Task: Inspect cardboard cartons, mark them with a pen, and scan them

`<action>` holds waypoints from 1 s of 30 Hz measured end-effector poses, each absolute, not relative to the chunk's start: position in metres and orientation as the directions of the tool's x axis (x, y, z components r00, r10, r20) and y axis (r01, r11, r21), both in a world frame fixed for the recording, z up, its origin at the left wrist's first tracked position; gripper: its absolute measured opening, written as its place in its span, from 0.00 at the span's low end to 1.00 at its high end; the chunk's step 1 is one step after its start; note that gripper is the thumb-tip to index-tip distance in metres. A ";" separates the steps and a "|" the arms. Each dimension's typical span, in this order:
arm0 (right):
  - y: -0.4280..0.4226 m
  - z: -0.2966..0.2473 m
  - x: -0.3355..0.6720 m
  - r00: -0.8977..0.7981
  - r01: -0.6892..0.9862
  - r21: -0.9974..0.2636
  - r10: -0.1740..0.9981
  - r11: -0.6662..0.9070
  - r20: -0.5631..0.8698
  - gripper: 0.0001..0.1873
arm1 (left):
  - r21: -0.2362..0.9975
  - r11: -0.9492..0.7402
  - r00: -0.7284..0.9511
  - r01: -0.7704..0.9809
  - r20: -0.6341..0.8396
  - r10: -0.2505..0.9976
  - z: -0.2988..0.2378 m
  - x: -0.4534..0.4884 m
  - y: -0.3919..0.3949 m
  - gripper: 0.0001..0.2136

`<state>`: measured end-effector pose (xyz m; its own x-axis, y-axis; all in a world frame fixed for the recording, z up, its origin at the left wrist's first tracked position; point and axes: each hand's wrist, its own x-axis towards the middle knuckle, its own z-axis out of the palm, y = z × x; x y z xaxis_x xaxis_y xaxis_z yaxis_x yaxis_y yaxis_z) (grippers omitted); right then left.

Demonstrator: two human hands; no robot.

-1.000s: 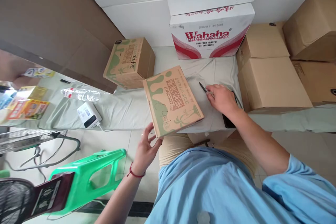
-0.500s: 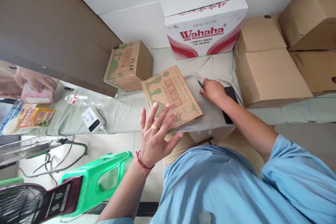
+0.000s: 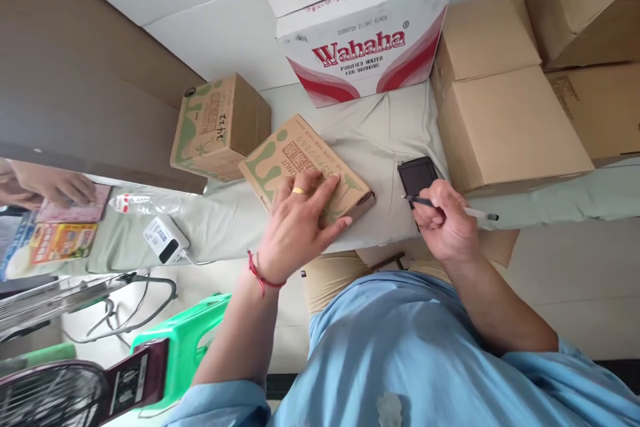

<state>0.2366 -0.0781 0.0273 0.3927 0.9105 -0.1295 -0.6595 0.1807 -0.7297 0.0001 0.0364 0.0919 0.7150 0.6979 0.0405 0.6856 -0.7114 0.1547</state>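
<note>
My left hand [image 3: 297, 223] lies on a flat brown coconut-print carton [image 3: 277, 157], its fingers spread over the top and the thumb by the near right edge. The carton sits at an angle on the cloth-covered table. A slim pen [image 3: 481, 213] with a dark front end and pale barrel is gripped in my right hand [image 3: 449, 221]. Its tip points left, over the table's front edge. Just behind that hand is a dark, flat, rectangular object [image 3: 418, 177], partly covered by the hand.
A second coconut carton [image 3: 220, 127] with handwriting stands to the left. Behind are a white-and-red Wahaha box [image 3: 365, 47] and, to the right, plain cardboard boxes [image 3: 520, 127]. A power bank [image 3: 165, 239] and plastic bottle [image 3: 145, 203] lie left. Another person's hands [image 3: 60, 183] hold a pink packet.
My left hand has come down onto the carton. My right hand has lifted off the cloth and moved right and nearer, turning the pen. The view has shifted slightly.
</note>
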 end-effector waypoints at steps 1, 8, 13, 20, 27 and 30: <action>-0.077 0.023 0.231 0.424 -0.624 -0.758 0.898 0.192 -0.122 0.27 | 0.173 -0.721 0.727 0.671 0.038 0.686 0.092 0.003 0.043 0.36; -0.070 0.004 0.202 0.332 -0.398 -0.901 0.943 0.170 0.032 0.18 | 0.141 -0.764 0.776 0.630 -0.070 0.627 0.084 0.009 0.056 0.44; -0.061 -0.002 0.196 0.287 -0.293 -0.937 0.952 0.190 0.103 0.09 | 0.128 -0.740 0.750 0.661 -0.076 0.657 0.088 0.010 0.054 0.42; -0.053 -0.003 0.193 0.246 -0.288 -0.938 0.961 0.193 0.123 0.07 | 0.128 -0.731 0.742 0.670 -0.073 0.667 0.091 0.011 0.053 0.41; -0.052 -0.006 0.188 0.276 -0.243 -0.946 0.950 0.216 0.147 0.06 | 0.129 -0.732 0.742 0.669 -0.070 0.666 0.090 0.010 0.053 0.41; -0.050 -0.006 0.186 0.285 -0.235 -0.948 0.948 0.213 0.142 0.06 | 0.124 -0.734 0.744 0.668 -0.064 0.665 0.089 0.010 0.052 0.41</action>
